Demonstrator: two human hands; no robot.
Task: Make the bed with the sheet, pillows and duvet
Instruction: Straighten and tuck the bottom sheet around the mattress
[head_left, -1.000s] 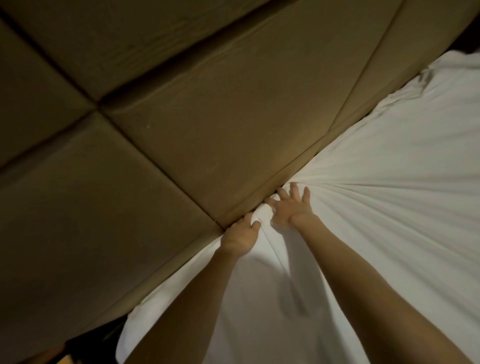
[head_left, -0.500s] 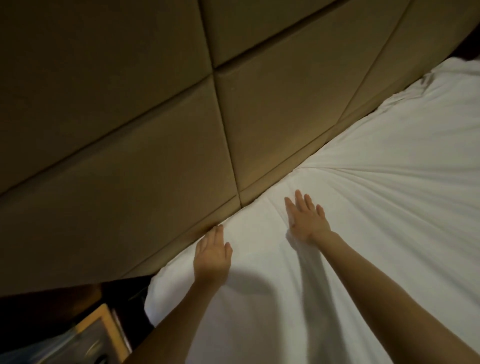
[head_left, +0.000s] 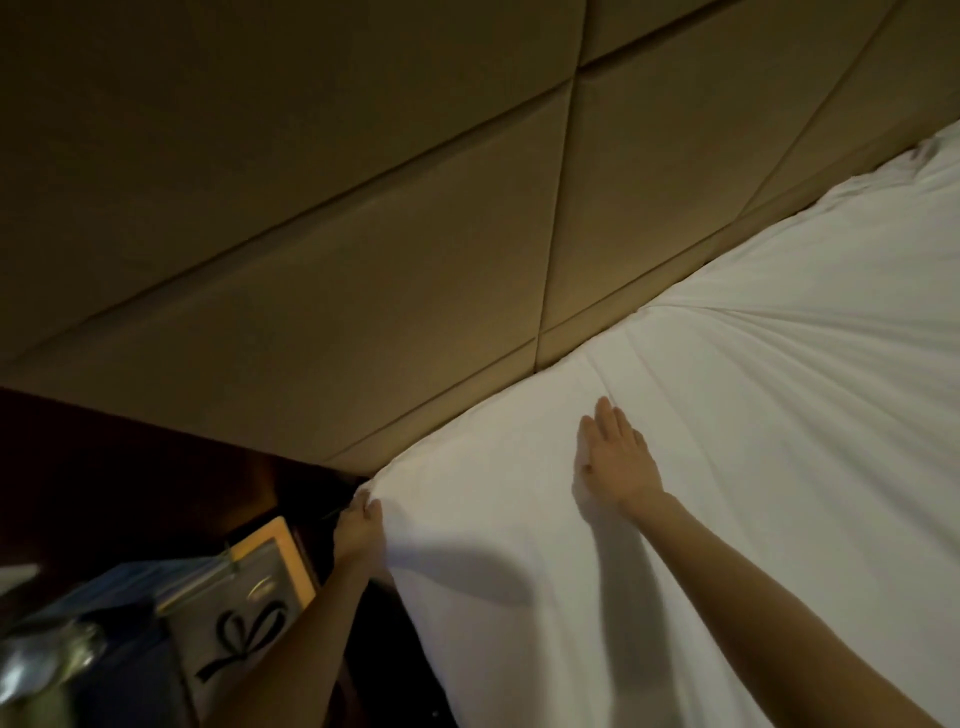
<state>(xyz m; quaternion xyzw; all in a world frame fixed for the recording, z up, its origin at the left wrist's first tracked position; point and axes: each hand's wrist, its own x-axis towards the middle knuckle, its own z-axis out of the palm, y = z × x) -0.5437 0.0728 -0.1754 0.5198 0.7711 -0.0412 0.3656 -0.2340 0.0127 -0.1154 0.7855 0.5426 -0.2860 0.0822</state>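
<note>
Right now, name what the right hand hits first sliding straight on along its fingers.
The right hand would likely meet the beige padded headboard, just past the white sheet.

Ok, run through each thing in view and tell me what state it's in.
Sheet: spread out flat, creases fanning from one spot at the headboard edge.
Left hand: fingers curled round the sheet's corner.
Right hand: flat on the sheet, fingers straight.
Headboard: upright, sheet edge butting against it.
</note>
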